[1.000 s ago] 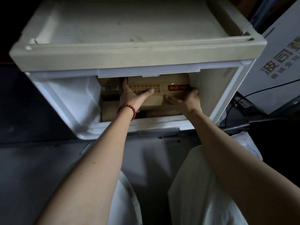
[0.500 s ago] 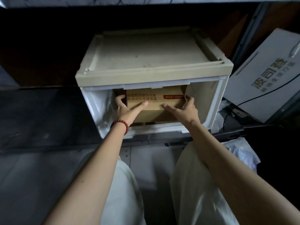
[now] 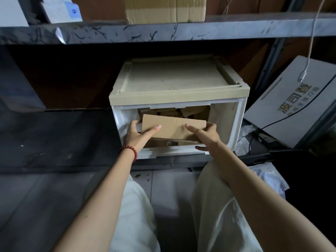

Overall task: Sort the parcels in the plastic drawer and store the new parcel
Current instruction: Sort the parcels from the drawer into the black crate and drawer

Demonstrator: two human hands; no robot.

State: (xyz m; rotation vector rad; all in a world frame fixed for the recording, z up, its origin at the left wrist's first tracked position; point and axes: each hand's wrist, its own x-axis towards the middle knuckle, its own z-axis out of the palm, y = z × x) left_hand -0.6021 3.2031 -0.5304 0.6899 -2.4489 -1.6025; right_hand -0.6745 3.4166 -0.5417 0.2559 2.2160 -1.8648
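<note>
Brown cardboard fills the open front of the plastic drawer (image 3: 179,113), a white bin with a beige top that sits on the floor under a dark shelf (image 3: 163,31). In the head view, both hands hold one flat parcel (image 3: 172,127) at the drawer's mouth, its long side running left to right and its right end tilted a little lower. The left hand (image 3: 139,136) has its grip closed on the parcel's left end, thumb lying across the near face and the fingers wrapped behind the edge. A red bead bracelet (image 3: 130,151) circles that wrist. The right hand (image 3: 207,134) grips the parcel's right end the same way, thumb on the near face, fingers curled round the far corner. Behind and below the held parcel, more cardboard parcels (image 3: 174,111) lie jumbled deep inside the drawer. To the right of the drawer a white carton (image 3: 291,106) with printed characters leans at an angle, and a white cable (image 3: 309,51) hangs down in front of it. A taped cardboard box (image 3: 163,10) stands on the shelf above. The person's pale trousers (image 3: 218,215) show nearest the camera.
</note>
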